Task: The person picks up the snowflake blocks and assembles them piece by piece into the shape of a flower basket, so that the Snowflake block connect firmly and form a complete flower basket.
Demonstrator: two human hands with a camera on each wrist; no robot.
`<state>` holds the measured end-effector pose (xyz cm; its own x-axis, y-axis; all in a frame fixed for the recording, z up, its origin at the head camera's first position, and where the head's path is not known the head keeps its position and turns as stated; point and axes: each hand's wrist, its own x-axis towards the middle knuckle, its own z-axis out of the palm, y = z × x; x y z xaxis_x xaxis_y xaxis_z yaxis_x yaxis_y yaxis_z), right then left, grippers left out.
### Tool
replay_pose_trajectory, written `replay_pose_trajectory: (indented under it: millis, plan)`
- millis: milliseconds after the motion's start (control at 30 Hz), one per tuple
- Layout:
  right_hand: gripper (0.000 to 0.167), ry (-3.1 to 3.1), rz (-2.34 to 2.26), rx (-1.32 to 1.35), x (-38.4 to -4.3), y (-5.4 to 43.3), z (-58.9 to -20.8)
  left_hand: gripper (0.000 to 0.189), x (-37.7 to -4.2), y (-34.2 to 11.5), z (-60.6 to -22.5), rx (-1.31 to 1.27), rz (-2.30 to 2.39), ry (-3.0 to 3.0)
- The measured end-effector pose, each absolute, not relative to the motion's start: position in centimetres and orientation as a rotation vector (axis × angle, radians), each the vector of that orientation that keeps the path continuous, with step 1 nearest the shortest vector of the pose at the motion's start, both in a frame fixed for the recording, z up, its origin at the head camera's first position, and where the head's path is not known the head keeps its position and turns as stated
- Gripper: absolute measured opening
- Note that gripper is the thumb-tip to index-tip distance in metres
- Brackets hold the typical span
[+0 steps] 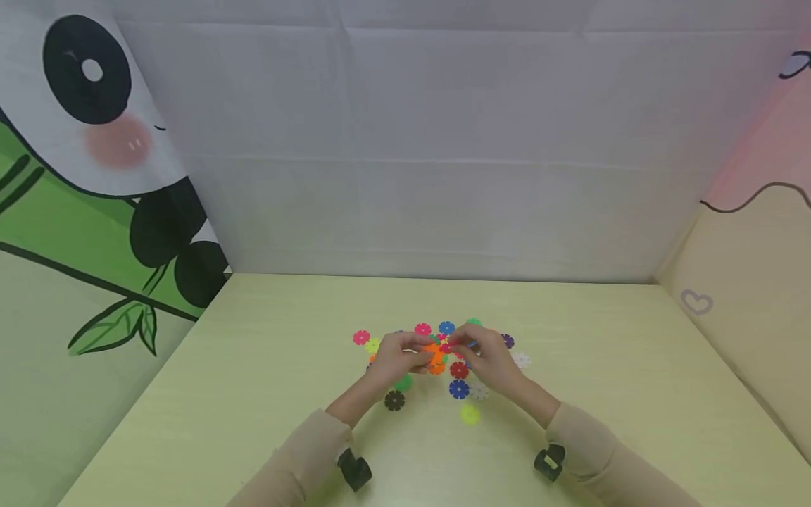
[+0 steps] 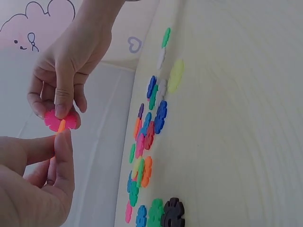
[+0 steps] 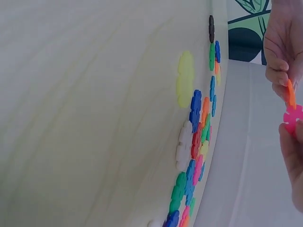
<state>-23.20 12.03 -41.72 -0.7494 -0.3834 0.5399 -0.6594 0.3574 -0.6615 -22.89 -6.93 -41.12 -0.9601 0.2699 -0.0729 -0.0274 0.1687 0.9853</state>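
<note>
Above the table, my left hand (image 1: 398, 358) pinches an orange notched snowflake disc (image 3: 291, 93) between thumb and fingers. Facing it, my right hand (image 1: 493, 360) holds a pink notched disc (image 2: 70, 121) the same way. The two discs meet edge to edge, turned across each other; whether their slots are engaged I cannot tell. Below both hands lie many loose discs, among them a red disc (image 1: 459, 370), a dark blue disc (image 1: 459, 389) and a black disc (image 1: 394, 401). The hands cover part of this spread in the head view.
The discs lie scattered on a pale wooden table (image 1: 253, 394). A yellow disc (image 1: 470, 414) is nearest the front. A white cloth wall (image 1: 405, 155) closes off the back, with printed cartoon panels at both sides. Each sleeve carries a black wrist device (image 1: 355, 470).
</note>
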Motion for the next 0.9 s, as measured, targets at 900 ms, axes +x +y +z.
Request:
replay_pose_trajectory:
  millis: [900]
  plan:
    - [0.016, -2.699, 1.313, 0.988, -24.9, 15.3, -41.3, 0.025, -22.6, -7.5, -40.2, 0.244, 1.773, 2.231]
